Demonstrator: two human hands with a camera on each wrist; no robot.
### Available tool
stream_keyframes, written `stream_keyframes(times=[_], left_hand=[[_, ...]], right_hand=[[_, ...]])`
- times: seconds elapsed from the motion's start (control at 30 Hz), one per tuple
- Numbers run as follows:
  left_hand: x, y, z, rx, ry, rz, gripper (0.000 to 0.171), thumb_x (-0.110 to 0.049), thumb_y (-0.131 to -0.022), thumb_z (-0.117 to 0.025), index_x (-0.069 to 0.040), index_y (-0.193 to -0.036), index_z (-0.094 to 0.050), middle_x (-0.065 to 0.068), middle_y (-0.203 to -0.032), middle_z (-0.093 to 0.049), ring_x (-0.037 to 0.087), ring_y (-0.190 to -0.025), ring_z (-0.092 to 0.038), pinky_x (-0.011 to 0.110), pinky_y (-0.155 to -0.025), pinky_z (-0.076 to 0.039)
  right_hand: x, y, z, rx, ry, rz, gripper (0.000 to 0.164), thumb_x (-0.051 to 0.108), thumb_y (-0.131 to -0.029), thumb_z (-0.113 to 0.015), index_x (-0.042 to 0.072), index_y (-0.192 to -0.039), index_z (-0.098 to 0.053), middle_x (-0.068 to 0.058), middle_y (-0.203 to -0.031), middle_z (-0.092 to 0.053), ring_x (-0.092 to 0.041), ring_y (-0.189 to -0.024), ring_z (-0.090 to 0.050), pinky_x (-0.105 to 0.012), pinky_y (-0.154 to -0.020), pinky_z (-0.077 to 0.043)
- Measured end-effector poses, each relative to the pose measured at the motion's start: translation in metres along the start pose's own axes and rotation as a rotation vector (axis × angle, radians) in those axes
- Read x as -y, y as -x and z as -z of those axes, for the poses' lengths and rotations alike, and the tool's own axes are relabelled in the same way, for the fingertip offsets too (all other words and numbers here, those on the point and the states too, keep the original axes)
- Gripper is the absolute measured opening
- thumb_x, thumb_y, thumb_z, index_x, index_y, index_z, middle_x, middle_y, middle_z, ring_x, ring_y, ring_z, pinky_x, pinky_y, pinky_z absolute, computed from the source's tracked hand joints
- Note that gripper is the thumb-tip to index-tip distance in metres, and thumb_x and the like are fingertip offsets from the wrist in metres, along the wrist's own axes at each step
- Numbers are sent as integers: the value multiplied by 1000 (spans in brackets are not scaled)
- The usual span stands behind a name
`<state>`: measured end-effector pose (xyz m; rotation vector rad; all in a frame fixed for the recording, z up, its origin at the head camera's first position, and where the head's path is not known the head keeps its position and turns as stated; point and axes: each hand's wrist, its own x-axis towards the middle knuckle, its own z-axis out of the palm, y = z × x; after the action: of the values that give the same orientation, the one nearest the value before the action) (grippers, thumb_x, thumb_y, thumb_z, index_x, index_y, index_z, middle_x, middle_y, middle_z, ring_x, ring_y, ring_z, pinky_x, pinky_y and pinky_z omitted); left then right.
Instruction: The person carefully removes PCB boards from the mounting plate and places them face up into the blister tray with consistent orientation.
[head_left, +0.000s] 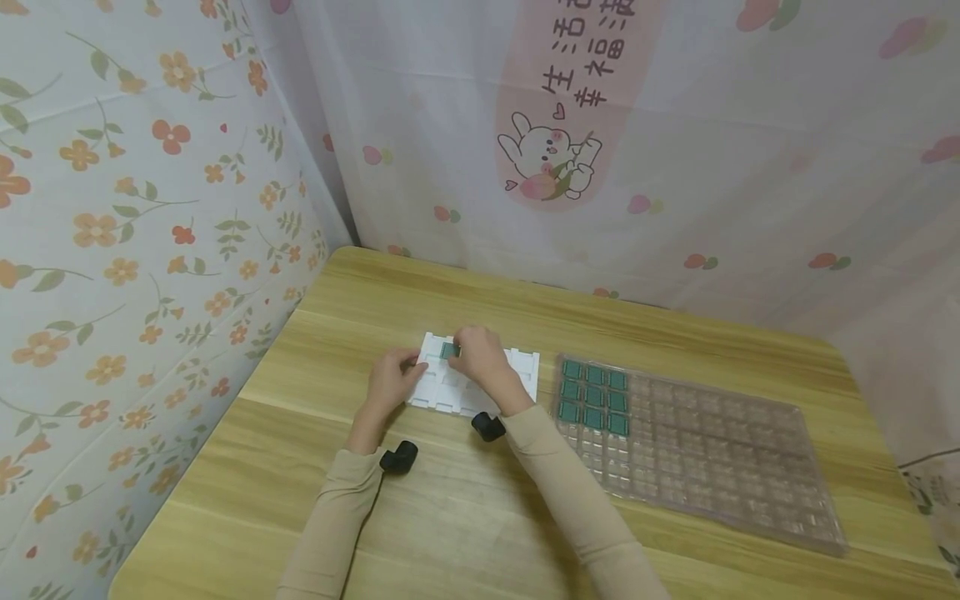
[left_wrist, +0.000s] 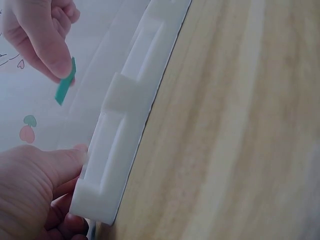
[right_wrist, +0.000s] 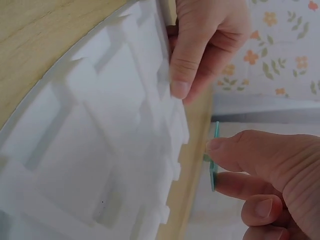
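My right hand (head_left: 482, 357) pinches a thin green square chip (head_left: 448, 350) between thumb and fingers. In the right wrist view the chip (right_wrist: 215, 157) is seen edge-on, held above the far side of a white plastic tray (head_left: 450, 400). That tray has shallow recesses and notched edges, and lies on the table. At its left end, my left hand (head_left: 390, 382) grips the edge. In the left wrist view the thumb lies at the tray's rim (left_wrist: 92, 195), with the other fingers curled below it.
To the right lies a clear plastic compartment tray (head_left: 720, 442), with several green chips (head_left: 594, 397) in its left part. Black wrist cameras (head_left: 400, 457) sit at both cuffs. Behind the wooden table (head_left: 450, 517) hang patterned curtains (head_left: 675, 167).
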<state>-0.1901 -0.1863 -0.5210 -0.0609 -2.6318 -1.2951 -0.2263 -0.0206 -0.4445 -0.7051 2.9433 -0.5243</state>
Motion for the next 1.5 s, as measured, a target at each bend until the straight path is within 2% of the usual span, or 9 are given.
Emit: stream_keyframes(times=[0.43, 0.73, 0.93, 1.2, 1.5], left_hand=[[-3, -1, 0, 18, 16, 39, 28, -10, -85, -68, 7, -107, -66, 20, -95, -65, 32, -90, -59, 43, -82, -47], [-5, 0, 0, 4, -4, 12, 27, -8, -83, -69, 8, -105, -66, 20, -93, -65, 32, -89, -60, 45, -81, -47], [-6, 1, 1, 8, -7, 22, 28, -9, -84, -68, 7, -106, -66, 21, -95, -65, 33, -90, -59, 44, -83, -47], [-5, 1, 1, 2, -9, 11, 28, -9, -84, -68, 9, -105, -65, 22, -96, -65, 34, -91, -59, 46, -83, -46], [-6, 2, 1, -14, -6, -4, 27, -8, -83, -69, 8, -104, -66, 21, -94, -65, 34, -89, -60, 46, -82, -47]], right_hand=[[0, 16, 12, -50, 2, 38, 25, 16, -79, -74, -1, -97, -70, -11, -95, -70, -24, -87, -65, -33, -75, -52], [-2, 24, 18, -66, 10, 56, 27, 17, -78, -75, -2, -97, -70, -12, -95, -70, -25, -88, -65, -35, -76, -52], [-3, 31, 23, -88, 35, 84, 24, 16, -78, -75, -1, -94, -71, -12, -93, -70, -25, -85, -66, -35, -74, -52], [-4, 40, 31, -66, 24, 62, 26, 16, -79, -75, -1, -97, -70, -13, -97, -69, -26, -88, -65, -36, -76, -52], [-10, 50, 34, -105, 44, 56, 24, 15, -76, -77, 0, -94, -71, -11, -96, -69, -26, -87, -65, -36, -73, -52]])
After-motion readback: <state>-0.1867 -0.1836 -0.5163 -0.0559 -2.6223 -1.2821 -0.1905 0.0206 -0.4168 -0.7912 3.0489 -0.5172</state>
